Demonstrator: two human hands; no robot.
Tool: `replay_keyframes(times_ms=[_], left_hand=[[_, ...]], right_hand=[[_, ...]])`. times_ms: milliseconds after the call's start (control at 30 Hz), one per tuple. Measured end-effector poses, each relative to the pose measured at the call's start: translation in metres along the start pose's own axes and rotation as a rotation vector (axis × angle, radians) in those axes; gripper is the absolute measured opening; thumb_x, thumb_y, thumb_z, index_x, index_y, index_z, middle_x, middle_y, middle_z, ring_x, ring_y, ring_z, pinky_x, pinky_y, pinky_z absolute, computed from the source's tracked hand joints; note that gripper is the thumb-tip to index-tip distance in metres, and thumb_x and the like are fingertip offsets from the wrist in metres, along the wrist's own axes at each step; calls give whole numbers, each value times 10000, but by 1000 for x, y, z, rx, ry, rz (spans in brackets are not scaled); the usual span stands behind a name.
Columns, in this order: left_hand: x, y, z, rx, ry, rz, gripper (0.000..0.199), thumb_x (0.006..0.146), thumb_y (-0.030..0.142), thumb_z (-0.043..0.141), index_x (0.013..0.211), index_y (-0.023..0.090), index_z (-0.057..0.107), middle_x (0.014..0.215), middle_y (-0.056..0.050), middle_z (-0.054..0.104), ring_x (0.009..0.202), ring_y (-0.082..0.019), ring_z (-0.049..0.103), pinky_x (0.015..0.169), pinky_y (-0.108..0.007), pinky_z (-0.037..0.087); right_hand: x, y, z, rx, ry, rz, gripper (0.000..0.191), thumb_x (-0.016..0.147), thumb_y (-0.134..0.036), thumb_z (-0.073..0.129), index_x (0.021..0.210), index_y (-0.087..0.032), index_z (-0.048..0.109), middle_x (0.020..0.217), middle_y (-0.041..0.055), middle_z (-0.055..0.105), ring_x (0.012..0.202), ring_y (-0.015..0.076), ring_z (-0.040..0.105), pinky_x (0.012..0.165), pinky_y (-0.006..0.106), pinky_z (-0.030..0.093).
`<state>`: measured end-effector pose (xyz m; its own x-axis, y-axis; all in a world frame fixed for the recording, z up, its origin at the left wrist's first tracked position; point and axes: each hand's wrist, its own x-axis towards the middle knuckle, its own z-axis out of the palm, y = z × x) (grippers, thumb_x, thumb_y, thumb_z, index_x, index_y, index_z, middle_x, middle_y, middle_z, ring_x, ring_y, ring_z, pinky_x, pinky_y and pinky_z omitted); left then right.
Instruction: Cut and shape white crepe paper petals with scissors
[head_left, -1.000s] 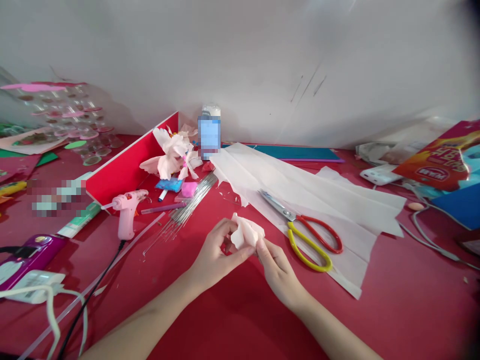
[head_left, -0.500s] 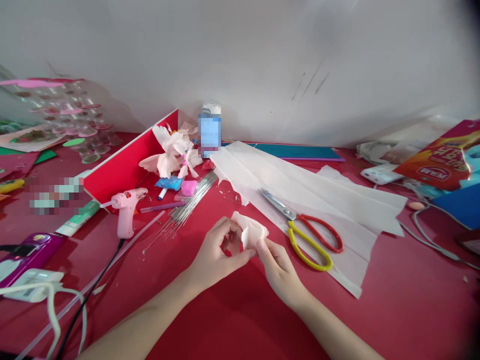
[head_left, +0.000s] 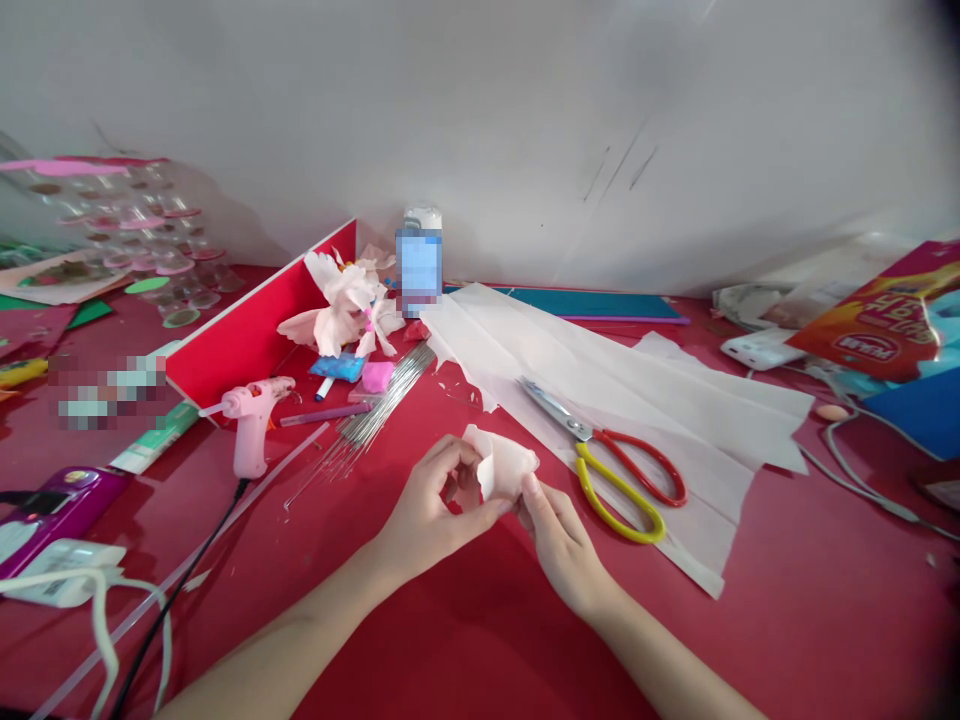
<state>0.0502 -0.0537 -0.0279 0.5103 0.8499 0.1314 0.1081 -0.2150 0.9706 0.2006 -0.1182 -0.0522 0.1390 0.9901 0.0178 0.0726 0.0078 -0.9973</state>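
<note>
Between my two hands is a small curved piece of pale pink paper [head_left: 504, 466], held just above the red table. My left hand [head_left: 439, 500] pinches its left side, thumb below and fingers curled behind. My right hand [head_left: 561, 540] grips the lower right edge between thumb and fingers. To the right, scissors [head_left: 585, 432] with one red and one yellow handle lie partly on a large pale sheet of paper [head_left: 660, 400]. A paper flower [head_left: 345, 300] in pale pink stands at the back left, beyond a bundle of thin metal wires [head_left: 390, 395].
A pink glue gun [head_left: 253, 425] with a black cord stands at the left, near a red board [head_left: 262, 320]. A purple power strip [head_left: 60, 510] and white cables lie farther left. A phone [head_left: 420, 262] leans at the back; an orange packet [head_left: 877, 330] lies far right.
The paper piece has opened out a little and shows a broader, smoother face. My right thumb has shifted slightly along its edge; my left hand stays nearly where it was.
</note>
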Motion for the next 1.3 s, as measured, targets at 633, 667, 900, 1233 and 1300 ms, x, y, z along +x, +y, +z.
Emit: replay_keyframes(times_ms=[633,667,900,1233,1300], left_hand=[[-1,0,-4,-178,-82,-62,196,912,345,530,855,175,611,839,-10,549,665,-124,567,615,-254,451],[0,0,-5,-203,-54,-76,229,913,357,529,809,171,613,806,-6,552,664,-123,565,622,-251,453],[12,-17,-14,-536,67,-326,283,793,435,668,744,160,623,779,-20,642,784,-152,625,798,-313,537],[19,-29,-23,-393,65,-467,219,735,338,733,711,123,695,779,-66,734,865,-218,703,934,-392,533],[19,-26,-23,-366,46,-474,194,751,318,705,713,127,706,785,-71,745,873,-222,707,932,-385,536]], right_hand=[[9,-17,7,-252,58,-112,393,893,-402,515,596,-159,597,578,14,594,543,140,514,558,248,425],[11,-17,5,-268,83,-108,414,904,-421,486,607,-158,607,581,19,598,544,145,523,558,251,431],[62,-18,-73,-485,367,-11,362,868,-432,469,832,-114,638,657,82,629,604,232,601,580,341,485],[35,-10,-24,-719,-86,-315,251,837,-205,542,1061,-221,653,1108,73,673,991,217,651,889,332,518],[27,-8,-3,-719,-174,-369,289,811,-149,558,1078,-218,643,1100,77,673,991,215,652,873,326,534]])
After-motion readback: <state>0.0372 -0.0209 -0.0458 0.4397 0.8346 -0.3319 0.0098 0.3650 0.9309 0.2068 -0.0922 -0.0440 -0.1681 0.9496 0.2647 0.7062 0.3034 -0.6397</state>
